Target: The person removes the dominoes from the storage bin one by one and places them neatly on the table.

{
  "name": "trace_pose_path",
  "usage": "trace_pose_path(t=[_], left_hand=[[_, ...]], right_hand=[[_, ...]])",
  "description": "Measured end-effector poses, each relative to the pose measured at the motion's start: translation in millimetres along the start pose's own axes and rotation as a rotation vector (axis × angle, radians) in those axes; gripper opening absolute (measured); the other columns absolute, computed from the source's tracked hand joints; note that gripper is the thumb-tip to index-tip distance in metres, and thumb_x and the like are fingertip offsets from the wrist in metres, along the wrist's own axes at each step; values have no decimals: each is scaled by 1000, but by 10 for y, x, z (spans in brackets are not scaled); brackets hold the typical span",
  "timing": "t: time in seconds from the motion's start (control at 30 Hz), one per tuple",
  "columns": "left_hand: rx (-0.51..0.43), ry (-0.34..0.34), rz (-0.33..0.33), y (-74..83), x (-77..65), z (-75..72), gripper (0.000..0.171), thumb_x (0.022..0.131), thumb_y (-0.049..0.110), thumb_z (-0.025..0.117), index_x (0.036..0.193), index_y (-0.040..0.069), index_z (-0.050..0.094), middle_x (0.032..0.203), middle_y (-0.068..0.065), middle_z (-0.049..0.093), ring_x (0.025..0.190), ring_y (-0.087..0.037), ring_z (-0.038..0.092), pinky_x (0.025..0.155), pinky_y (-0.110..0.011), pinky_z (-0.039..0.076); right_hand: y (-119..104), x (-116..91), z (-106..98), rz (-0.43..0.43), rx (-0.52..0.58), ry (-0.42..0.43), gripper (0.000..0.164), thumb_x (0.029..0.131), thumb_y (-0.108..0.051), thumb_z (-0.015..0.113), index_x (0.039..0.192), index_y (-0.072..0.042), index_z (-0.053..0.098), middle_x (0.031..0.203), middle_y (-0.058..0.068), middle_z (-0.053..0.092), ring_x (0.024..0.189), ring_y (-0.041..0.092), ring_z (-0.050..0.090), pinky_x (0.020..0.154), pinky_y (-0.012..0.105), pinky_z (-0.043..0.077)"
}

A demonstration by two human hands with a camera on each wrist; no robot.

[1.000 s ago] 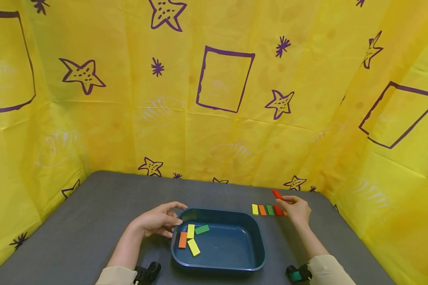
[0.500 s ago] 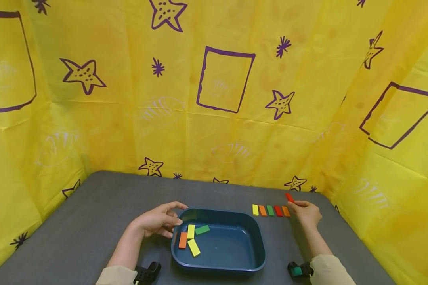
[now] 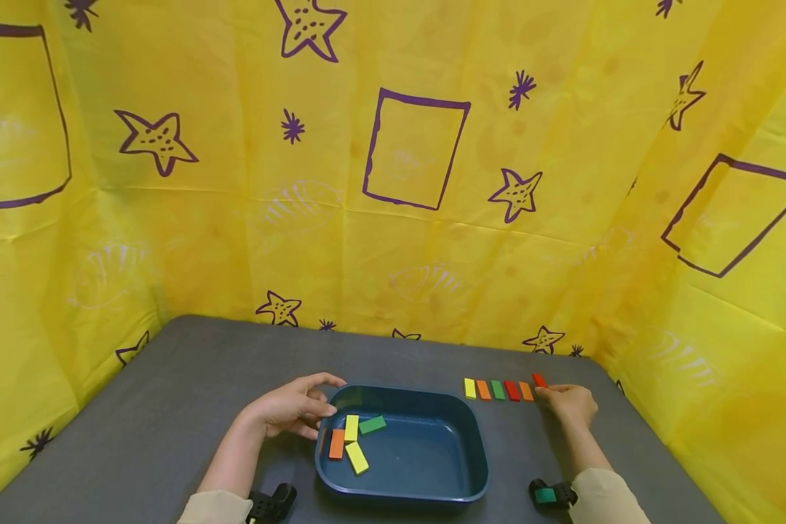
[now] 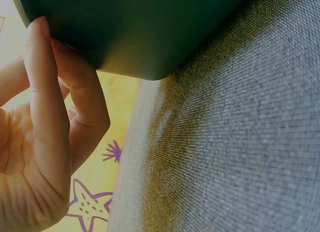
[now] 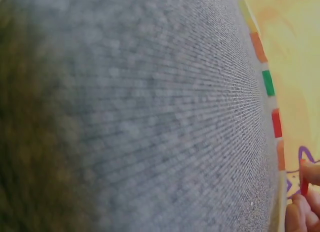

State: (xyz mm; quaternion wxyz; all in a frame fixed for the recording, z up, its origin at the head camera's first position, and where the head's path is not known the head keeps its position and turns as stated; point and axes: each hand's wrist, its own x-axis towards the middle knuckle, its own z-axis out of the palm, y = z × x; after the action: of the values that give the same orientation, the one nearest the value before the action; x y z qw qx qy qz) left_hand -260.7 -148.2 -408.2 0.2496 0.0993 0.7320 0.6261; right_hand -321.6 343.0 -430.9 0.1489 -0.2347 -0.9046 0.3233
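Note:
A dark blue rectangular tray [image 3: 426, 458] stands on the table before me. My left hand [image 3: 295, 407] holds its left wall near the far corner; the left wrist view shows fingers against the tray's dark side. Inside lie an orange block [image 3: 337, 444], two yellow blocks, one upper [image 3: 351, 428] and one lower [image 3: 357, 458], and a green block [image 3: 372, 424]. My right hand [image 3: 573, 404] pinches a red block [image 3: 538, 380] at the right end of a row of blocks. In the right wrist view, fingertips hold this red block [image 5: 304, 178] at the lower right edge.
The row runs left to right: yellow block [image 3: 469, 388], orange block [image 3: 483, 390], green block [image 3: 498, 389], red block [image 3: 512, 391] and a second orange block [image 3: 527, 391], with small gaps. Yellow patterned cloth [image 3: 419, 240] surrounds the grey table [image 3: 236, 356] at its back and sides.
My right hand has carried the red block rightward past the row, then down toward the table at its right end. The left hand and the tray have stayed put.

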Motion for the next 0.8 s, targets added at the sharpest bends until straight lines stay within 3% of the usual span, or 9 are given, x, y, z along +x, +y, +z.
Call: trace_pose_path(t=[0.2, 0.8], left_hand=[[-3, 1, -1, 0, 1, 0, 54, 96, 11, 60, 146, 7, 39, 89, -7, 59, 68, -11, 61, 60, -24, 59], [9, 19, -5, -9, 9, 11, 53, 96, 11, 61, 145, 8, 40, 91, -8, 58, 69, -12, 61, 61, -26, 60]], right_hand=[[53, -13, -19, -16, -42, -29, 35, 81, -36, 74, 93, -3, 78, 119, 30, 65, 108, 56, 54, 86, 54, 48], [33, -32, -39, -94, -127, -74, 34, 81, -31, 73, 94, 0, 76, 113, 31, 67, 104, 55, 57, 82, 55, 50]])
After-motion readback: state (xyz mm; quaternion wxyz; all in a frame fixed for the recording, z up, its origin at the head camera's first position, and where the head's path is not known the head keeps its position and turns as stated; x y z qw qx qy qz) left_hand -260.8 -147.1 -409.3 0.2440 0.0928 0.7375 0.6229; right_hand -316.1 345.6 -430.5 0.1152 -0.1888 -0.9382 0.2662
